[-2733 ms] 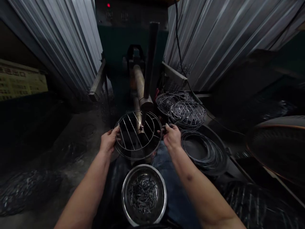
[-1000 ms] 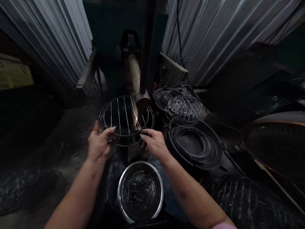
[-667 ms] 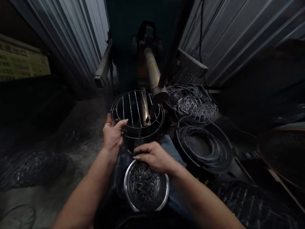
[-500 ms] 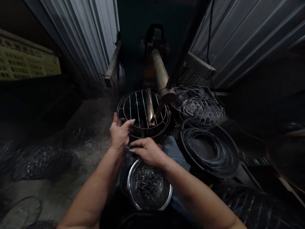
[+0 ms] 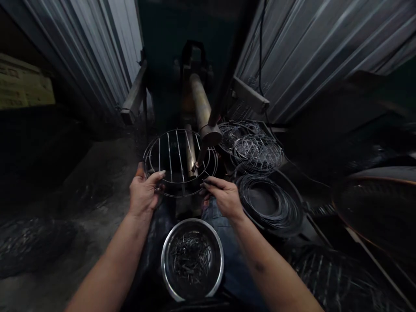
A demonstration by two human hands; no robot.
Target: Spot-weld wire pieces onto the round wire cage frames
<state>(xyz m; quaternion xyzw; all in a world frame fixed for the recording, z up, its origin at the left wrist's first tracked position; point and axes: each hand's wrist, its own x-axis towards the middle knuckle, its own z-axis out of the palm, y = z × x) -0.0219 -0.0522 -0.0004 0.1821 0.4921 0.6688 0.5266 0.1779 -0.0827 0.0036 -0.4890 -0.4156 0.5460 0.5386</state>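
Observation:
A round wire rack (image 5: 175,181) with parallel bars is held level in front of the machine's brass-coloured electrode (image 5: 191,156). My left hand (image 5: 146,188) grips the rack's left rim, thumb on top. At the rack's right front edge, my right hand (image 5: 222,193) pinches something thin, perhaps a short wire; its fingertips are dark and hard to make out. Below the hands, a metal bowl (image 5: 165,264) holds many short wire pieces (image 5: 191,255).
A thick metal cylinder (image 5: 204,106) reaches over the rack. To the right lie finished wire racks (image 5: 258,151) and a coil of wire rings (image 5: 274,203) in a tray. A yellow crate (image 5: 26,86) stands at the far left.
My right hand has moved from above the bowl, rightward and up to the rack's right front edge. The view has shifted, so the surroundings sit farther left. My left hand still holds the rack.

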